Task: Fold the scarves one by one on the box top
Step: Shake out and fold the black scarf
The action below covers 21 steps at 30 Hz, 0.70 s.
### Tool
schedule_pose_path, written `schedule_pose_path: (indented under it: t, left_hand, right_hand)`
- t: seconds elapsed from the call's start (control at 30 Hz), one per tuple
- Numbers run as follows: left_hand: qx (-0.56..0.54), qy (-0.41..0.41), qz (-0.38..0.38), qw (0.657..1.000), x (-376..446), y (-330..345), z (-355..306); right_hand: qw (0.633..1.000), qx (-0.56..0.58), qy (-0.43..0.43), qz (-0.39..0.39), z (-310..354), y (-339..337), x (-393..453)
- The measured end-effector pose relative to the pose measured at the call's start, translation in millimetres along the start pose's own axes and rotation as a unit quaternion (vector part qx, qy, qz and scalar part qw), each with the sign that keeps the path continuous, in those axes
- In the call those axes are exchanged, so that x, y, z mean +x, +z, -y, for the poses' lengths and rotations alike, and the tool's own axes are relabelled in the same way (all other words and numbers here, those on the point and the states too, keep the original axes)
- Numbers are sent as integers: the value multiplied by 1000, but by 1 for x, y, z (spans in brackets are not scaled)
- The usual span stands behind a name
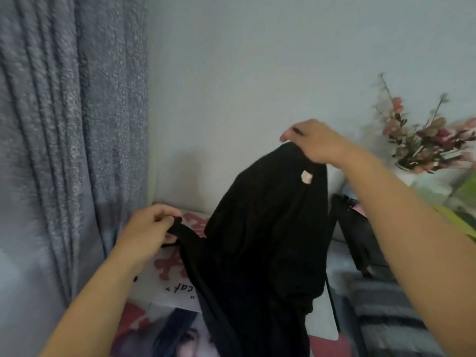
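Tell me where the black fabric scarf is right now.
In the head view the black fabric scarf hangs mid-frame above the printed box top, gripped by the raised right hand and lower left hand.

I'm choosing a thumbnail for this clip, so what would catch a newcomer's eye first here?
First, the large black fabric scarf hanging mid-frame, lifted by the right hand at its top while the left hand pinches a lower edge. Next, the white box top with pink lettering beneath it, then the blurred pink artificial flowers at the right and the grey textured curtain on the left.
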<state>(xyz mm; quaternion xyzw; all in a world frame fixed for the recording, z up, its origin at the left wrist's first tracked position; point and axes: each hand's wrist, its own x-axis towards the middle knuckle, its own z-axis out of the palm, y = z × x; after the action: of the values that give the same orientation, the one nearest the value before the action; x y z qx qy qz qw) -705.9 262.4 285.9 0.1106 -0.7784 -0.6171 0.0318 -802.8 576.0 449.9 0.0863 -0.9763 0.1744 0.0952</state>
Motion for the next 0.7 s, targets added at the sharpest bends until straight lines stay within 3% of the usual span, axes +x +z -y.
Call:
schedule_pose_path:
  t: [0.17, 0.3, 0.37, 0.43, 0.5, 0.53, 0.6, 0.7]
  left_hand:
    - [-56, -87, 21, 994, -32, -7, 52]
    - [-7, -165, 38, 986, -47, -18, 78]
    - [17, -168, 20, 985, -51, -26, 82]
    - [21, -158, -1, 987, -54, -34, 83]
    - [10, -135, -21, 991, -57, -41, 83]
    - [9, -125, -28, 992, -57, -46, 85]
    - [-11, -118, -35, 992, -57, -55, 90]
    - [-94, -118, -43, 988, -59, -58, 98]
  right_hand:
    - [989, 83, 7, 121, -4, 145, -34]
    - [984, -7, -26, 173, 8, 194, -35]
    - [990, -83, -56, 103, 23, 182, -21]
    - [994, -36, -72, -80, 46, 153, -10]
    - [944, 122, -73, -297, 72, 115, -10]
    - [909, 182, -75, -368, 81, 98, -14]
    - [885, 207, -61, -413, 92, 76, -22]
    - [948, 98, 12, -302, 81, 87, -27]
